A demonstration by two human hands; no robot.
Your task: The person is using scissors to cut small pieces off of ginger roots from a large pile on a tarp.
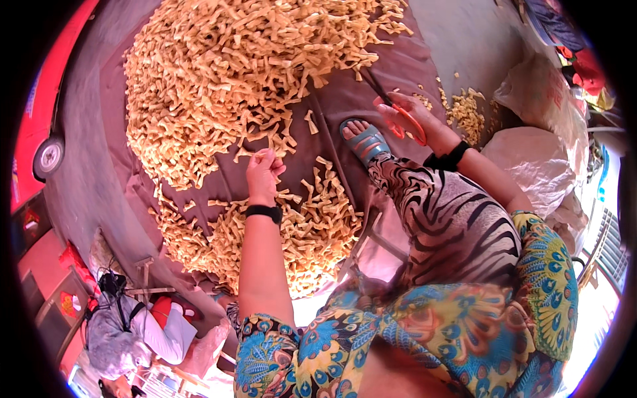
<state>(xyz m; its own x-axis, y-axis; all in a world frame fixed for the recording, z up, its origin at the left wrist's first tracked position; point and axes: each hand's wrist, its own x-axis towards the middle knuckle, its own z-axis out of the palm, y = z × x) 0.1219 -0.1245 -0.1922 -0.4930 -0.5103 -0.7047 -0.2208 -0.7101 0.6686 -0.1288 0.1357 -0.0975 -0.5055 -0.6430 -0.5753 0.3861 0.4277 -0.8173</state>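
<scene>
My left hand [263, 174] pinches a tan strip at the edge of a big heap of cut tan strips [225, 73] spread on a brown cloth [338, 119]. A black band circles that wrist. My right hand [411, 119] grips orange-handled scissors [398, 113], blades pointing up toward the heap. Between the hands rests my foot in a blue sandal [365, 142]. A smaller pile of strips [292, 232] lies under my left forearm.
White sacks [537, 159] stand at the right beside a small scatter of strips [468, 113]. A red vehicle with a wheel [48, 156] is at the left. Another person in grey and white [133, 331] crouches at lower left near a wooden frame.
</scene>
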